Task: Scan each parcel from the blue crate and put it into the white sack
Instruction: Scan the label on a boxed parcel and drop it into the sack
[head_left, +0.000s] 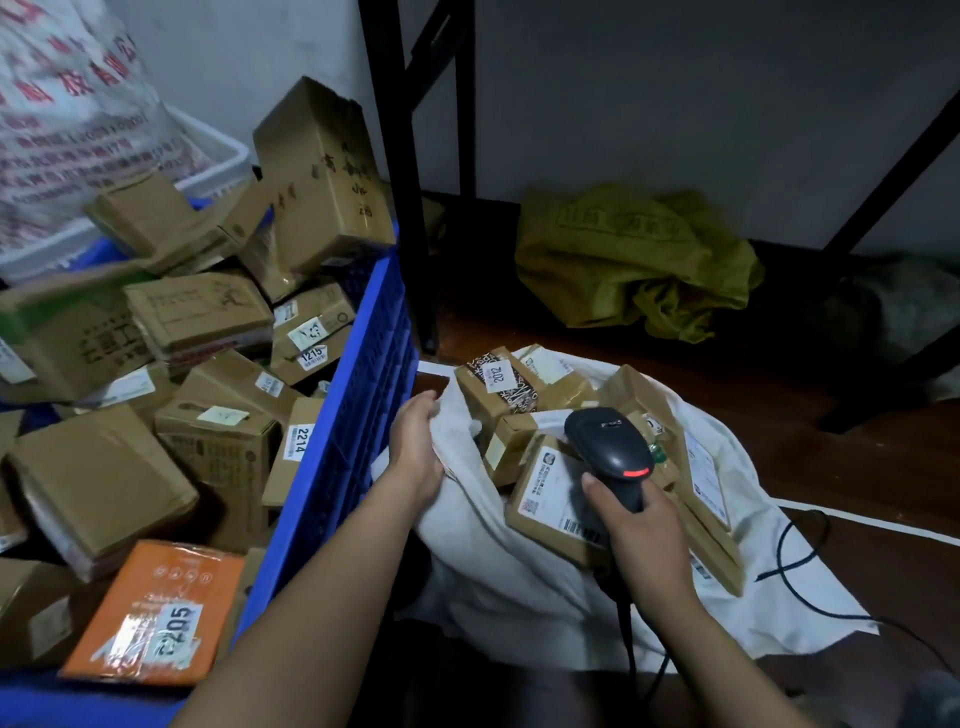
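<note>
While a heap of cardboard parcels (98, 478) fills the blue crate (358, 441) at left, a person works over the white sack (519, 582) on the floor to its right. The left hand (415, 447) grips the cloth at the near-left edge of the sack's mouth. The right hand (639, 525) is wrapped round the handle of a black barcode scanner (608, 447), which is held just above a labelled parcel (550, 499) already lying in the sack.

The crate's load sits loose and tilted, so lifting one box is likely to shift its neighbours, and a top piece looks the safest pick. The sack is soft and slumps, and probably needs its rim held up to stay open. The parcels appear stiff, light enough for one hand and not slippery. Each is best taken across its narrow sides with the label kept facing out. The flat orange parcel (156, 613) at the crate's near end would suit a pinch at one edge.

The crate is bright blue plastic with ribbed walls, and the sack is plain off-white fabric, creased and part full. Most parcels are brown taped cartons with white shipping labels and number stickers, and some have dented corners. The scanner shows a red band at its head, and a dark cable trails across the sack.
</note>
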